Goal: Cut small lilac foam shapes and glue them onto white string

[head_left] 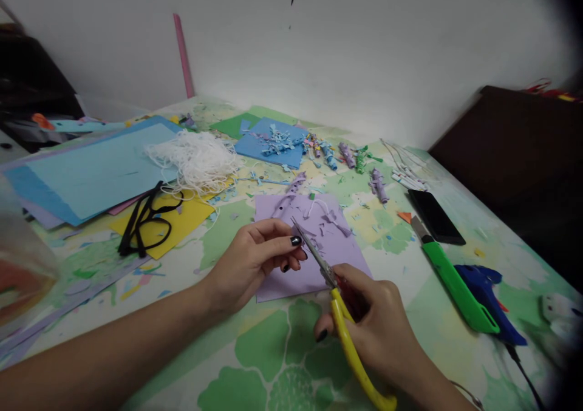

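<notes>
My right hand is closed around the yellow-handled scissors, whose blades point up and left. Close to the blade tips, my left hand has its fingers pinched together; whatever they hold is too small to make out. Both hands are over a purple sheet scattered with purple scraps. On the sheet's upper left edge lies a curled, fringed purple strip. A piece of white string is on the sheet near a tiny green bit.
Behind lie white string, blue sheets and fringed paper rolls. Black glasses rest on yellow paper at left. A phone, green cutter and blue glue gun are at right.
</notes>
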Demonstrator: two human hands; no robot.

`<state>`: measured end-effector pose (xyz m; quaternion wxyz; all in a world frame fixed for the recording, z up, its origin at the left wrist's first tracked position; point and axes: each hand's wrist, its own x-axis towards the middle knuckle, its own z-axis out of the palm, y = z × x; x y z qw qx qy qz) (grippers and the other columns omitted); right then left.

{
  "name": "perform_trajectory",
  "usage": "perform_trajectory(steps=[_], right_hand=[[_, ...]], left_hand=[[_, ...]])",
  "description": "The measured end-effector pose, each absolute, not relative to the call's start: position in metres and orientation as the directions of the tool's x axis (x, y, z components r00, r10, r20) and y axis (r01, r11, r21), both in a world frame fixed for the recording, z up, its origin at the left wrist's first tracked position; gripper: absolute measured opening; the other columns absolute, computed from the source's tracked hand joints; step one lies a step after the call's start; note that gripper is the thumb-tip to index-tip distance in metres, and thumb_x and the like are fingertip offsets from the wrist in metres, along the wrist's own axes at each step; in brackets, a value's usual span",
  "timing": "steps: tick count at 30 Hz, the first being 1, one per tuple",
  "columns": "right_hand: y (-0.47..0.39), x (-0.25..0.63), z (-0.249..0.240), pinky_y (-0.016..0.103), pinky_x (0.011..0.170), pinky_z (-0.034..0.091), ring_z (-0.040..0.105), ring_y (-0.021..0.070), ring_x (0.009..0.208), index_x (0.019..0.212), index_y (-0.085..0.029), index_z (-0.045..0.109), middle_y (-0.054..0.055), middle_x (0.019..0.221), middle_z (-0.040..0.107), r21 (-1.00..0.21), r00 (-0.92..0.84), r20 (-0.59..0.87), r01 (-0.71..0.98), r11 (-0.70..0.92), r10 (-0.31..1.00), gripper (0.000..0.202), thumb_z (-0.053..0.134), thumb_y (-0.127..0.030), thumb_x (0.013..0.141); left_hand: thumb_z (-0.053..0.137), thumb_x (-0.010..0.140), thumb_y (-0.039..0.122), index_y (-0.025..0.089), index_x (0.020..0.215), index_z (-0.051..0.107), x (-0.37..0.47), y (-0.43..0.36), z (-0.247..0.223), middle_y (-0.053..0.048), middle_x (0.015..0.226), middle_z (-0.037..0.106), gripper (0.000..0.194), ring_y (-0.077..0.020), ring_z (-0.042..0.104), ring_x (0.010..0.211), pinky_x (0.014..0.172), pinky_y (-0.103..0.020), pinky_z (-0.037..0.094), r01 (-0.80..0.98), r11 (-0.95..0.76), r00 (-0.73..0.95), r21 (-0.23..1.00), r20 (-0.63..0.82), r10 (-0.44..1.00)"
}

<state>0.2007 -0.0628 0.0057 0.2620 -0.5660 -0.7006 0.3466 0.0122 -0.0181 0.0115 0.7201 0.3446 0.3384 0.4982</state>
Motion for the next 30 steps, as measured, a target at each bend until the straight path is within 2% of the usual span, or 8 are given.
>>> perform_trajectory(steps=[18, 24, 30], right_hand=[[-0.0637, 0.1993, 0.0062, 0.020, 0.040, 0.021, 0.026, 0.0068, 0.043, 0.064, -0.021, 0.045, -0.011, 0.045, 0.031, -0.753, -0.204, 0.068, 0.631, 0.184, 0.977, 0.031, 0.075, -0.029, 0.062], [-0.0646, 0.1993, 0.0076, 0.019, 0.038, 0.022, 0.026, 0.0064, 0.042, 0.063, -0.020, 0.048, -0.011, 0.045, 0.030, -0.747, -0.202, 0.088, 0.634, 0.199, 0.975, 0.034, 0.079, -0.035, 0.060], [-0.0639, 0.2003, 0.0069, 0.018, 0.038, 0.022, 0.025, 0.0061, 0.042, 0.064, -0.020, 0.051, -0.011, 0.045, 0.030, -0.741, -0.207, 0.122, 0.632, 0.228, 0.971, 0.027, 0.077, -0.029, 0.062]], left_hand=[[0.070, 0.072, 0.013, 0.013, 0.070, 0.067, 0.0130, -0.0181, 0.0076, -0.001, 0.060, 0.068, 0.004, -0.0083, 0.060, 0.053, 0.053, -0.016, 0.044, -0.423, 0.250, 0.290, 0.871, -0.132, 0.948], [0.070, 0.070, 0.012, 0.013, 0.069, 0.066, 0.0109, -0.0183, 0.0116, -0.001, 0.059, 0.068, 0.005, -0.0086, 0.060, 0.052, 0.053, -0.016, 0.045, -0.405, 0.232, 0.275, 0.884, -0.124, 0.953], [0.071, 0.070, 0.012, 0.014, 0.070, 0.067, 0.0083, -0.0167, 0.0113, 0.000, 0.058, 0.068, 0.004, -0.0083, 0.061, 0.053, 0.052, -0.016, 0.044, -0.408, 0.204, 0.251, 0.890, -0.105, 0.962]])
